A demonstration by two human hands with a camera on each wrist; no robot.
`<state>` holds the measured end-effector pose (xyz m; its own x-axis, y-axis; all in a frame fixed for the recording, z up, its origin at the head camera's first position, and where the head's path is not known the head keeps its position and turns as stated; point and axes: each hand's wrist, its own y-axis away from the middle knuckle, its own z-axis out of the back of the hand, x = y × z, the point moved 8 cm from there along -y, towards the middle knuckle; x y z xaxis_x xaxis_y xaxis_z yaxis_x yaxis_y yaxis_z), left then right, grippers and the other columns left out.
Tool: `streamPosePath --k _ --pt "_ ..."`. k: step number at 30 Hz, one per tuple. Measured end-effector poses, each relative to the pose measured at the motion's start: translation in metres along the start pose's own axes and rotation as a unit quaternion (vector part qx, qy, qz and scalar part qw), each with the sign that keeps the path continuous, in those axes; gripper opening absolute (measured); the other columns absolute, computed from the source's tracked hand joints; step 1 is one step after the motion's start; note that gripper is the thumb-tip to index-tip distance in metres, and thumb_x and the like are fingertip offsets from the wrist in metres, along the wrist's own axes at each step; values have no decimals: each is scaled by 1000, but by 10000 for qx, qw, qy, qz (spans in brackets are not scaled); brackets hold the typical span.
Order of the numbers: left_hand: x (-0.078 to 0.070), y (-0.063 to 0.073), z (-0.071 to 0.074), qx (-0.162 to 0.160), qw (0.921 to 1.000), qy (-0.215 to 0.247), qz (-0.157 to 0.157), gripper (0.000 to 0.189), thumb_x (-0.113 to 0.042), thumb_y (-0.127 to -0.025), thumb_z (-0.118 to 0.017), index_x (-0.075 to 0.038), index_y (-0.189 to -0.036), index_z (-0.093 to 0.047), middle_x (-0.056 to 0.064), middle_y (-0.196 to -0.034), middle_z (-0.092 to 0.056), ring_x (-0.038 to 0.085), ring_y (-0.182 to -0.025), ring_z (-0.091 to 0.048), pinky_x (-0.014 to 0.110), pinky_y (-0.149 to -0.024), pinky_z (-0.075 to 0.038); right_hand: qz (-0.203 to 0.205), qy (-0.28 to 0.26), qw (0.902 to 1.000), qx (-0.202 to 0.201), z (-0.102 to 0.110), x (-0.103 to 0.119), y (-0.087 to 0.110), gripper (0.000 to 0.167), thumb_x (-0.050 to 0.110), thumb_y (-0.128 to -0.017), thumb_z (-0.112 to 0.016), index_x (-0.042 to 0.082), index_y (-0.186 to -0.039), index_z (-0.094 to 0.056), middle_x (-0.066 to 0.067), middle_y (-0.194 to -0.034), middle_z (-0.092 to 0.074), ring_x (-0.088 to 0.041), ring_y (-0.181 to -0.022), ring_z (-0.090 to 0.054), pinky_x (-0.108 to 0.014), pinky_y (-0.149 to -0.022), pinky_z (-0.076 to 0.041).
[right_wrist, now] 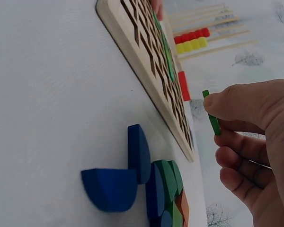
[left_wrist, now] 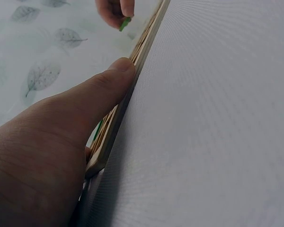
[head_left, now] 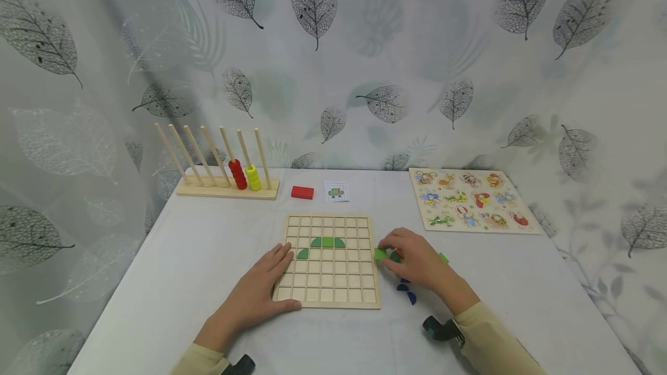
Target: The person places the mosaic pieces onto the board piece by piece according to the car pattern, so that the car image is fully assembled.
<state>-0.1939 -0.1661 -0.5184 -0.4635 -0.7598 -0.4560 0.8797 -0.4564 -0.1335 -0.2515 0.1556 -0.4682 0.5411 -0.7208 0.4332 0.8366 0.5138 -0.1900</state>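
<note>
A wooden grid board (head_left: 334, 283) lies flat on the table. In its cells sit a light green square (head_left: 327, 242) between two dark green quarter-round pieces, and another dark green quarter-round piece (head_left: 303, 254) lower left. My left hand (head_left: 260, 285) rests against the board's left side and near corner, thumb along the front edge. Just right of the board, my right hand (head_left: 417, 262) pinches a light green square tile (right_wrist: 213, 116) between thumb and fingers. Loose blue rounded pieces (right_wrist: 110, 189) and dark green pieces (right_wrist: 166, 179) lie near the right hand, which partly hides them in the head view.
Behind the board lie a red block (head_left: 302, 192) and a small picture card (head_left: 336, 191). A bead stacker (head_left: 226, 190) with red and yellow beads stands at the back left. An insect picture puzzle (head_left: 471, 200) lies at the back right.
</note>
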Motion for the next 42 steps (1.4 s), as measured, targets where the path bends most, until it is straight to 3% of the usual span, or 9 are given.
streamPosePath --k 19,33,42 --pt "0 -1 1 -31 10000 -20 -2 112 -79 -87 -73 -7 -168 -41 5 -177 -31 30 -163 -24 56 -126 -32 374 -205 9988 -248 10 21 -16 23 17 -92 -90 17 -113 -79 7 -115 -69 -16 -106 -68 -37 -89 -60" --pt "-2 -1 1 48 10000 -7 24 113 -78 -87 -73 -6 -167 -41 6 -177 -31 31 -164 -23 55 -127 -31 610 -180 9970 -450 10 35 -29 20 18 -92 -89 16 -110 -79 8 -110 -69 -12 -101 -66 -34 -87 -59" --pt "-2 -1 2 43 10000 38 23 112 -78 -87 -74 -6 -167 -41 6 -177 -31 32 -164 -23 56 -126 -31 577 -175 9975 -375 6 42 -37 21 19 -93 -89 17 -111 -79 8 -111 -69 -10 -103 -64 -34 -90 -59"
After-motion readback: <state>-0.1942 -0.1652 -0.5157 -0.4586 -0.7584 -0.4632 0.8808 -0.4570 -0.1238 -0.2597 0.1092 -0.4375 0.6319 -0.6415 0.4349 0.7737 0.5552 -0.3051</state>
